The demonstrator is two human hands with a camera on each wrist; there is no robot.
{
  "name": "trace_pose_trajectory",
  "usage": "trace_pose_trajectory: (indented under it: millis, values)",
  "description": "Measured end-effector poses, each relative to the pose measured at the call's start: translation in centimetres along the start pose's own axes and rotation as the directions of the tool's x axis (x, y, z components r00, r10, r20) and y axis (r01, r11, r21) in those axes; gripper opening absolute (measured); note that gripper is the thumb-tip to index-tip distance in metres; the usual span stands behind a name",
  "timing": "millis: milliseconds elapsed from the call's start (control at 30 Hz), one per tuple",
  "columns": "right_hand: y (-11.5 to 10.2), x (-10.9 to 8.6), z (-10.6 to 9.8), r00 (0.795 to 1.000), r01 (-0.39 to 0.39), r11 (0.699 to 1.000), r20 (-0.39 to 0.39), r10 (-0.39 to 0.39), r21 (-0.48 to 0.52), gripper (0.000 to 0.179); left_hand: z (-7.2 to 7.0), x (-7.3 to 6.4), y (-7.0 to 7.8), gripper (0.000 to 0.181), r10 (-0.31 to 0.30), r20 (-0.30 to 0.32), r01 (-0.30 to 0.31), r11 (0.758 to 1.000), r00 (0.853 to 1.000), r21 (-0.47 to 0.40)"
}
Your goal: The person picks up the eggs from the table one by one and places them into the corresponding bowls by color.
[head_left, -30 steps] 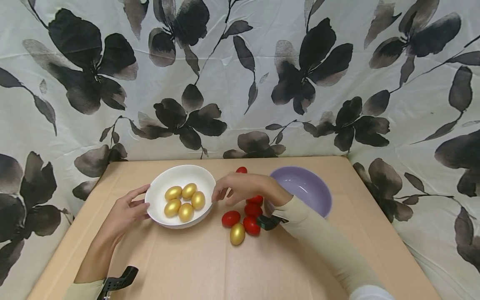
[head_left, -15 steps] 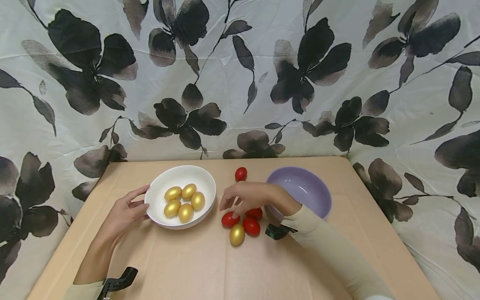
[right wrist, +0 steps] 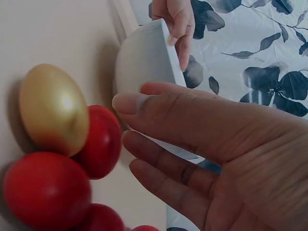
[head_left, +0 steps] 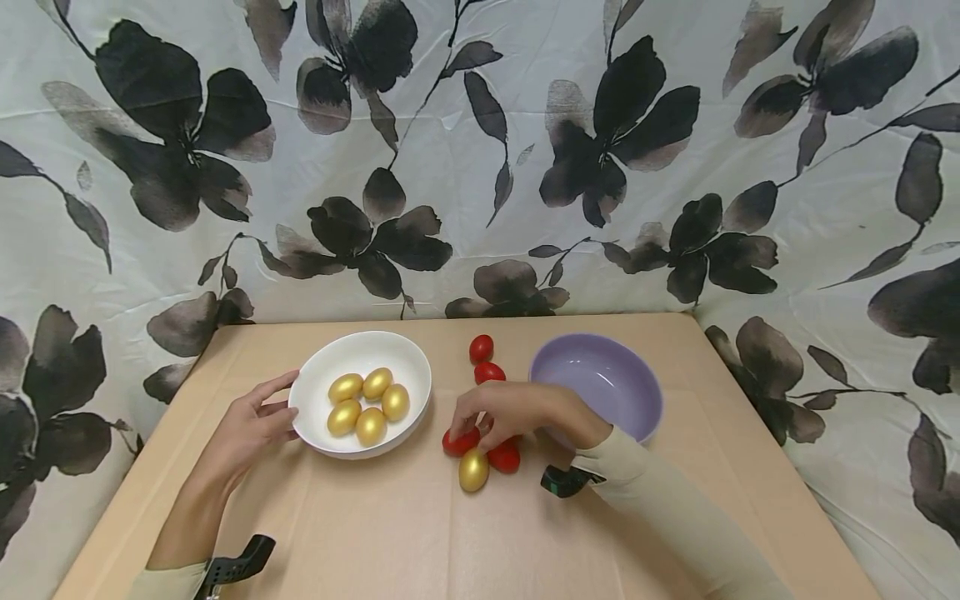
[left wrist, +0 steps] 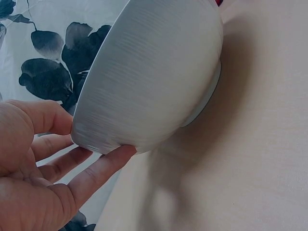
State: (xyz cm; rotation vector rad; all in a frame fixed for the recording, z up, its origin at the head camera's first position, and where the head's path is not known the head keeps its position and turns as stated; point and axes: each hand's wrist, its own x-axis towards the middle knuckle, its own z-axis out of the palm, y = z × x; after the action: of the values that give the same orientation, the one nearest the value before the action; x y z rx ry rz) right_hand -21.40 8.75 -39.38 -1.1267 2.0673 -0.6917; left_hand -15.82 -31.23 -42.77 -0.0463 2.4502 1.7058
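The left hand (head_left: 251, 427) is outstretched, fingers (left wrist: 103, 173) parted; the right hand (head_left: 513, 410) arches downward, fingers loosely bent.

The white bowl (head_left: 411, 367) stands upright on the table (head_left: 375, 533), and fingers of the left hand (head_left: 253, 427) touch its outer side; five shiny gold eggs (head_left: 395, 403) lie close together inside. One more gold egg (head_left: 473, 472) lies outside, near the fingertips of the right hand (head_left: 517, 408). Just beside it are glossy red eggs (head_left: 506, 457), some partly covered by this hand, two lying farther back.
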Motion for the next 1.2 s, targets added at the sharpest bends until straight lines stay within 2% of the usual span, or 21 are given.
trace_pose_trajectory:
  millis: [200,633,967,1200]
  values:
    - [0.6,0.1,0.8,0.999,0.030,0.999,0.023,-0.031,0.026,0.034,0.0,0.0,0.1,0.067,-0.007,-0.004,0.007,1.000,1.000,-0.001]
    - [0.8,0.5,2.0,0.998,0.063,0.988,0.017,-0.061,-0.141,0.029,0.1,0.1,0.4,0.068,-0.022,-0.001,0.022,1.000,1.000,-0.009]
    - [0.7,0.7,2.6,0.996,0.093,0.972,0.022,-0.090,-0.218,0.031,0.2,0.0,0.3,0.067,-0.023,0.001,0.023,1.000,1.000,0.010]
    - [0.3,0.6,2.8,0.998,0.060,0.958,0.027,-0.054,-0.279,0.034,0.0,-0.1,0.2,0.067,-0.015,0.007,0.015,1.000,1.000,0.008]
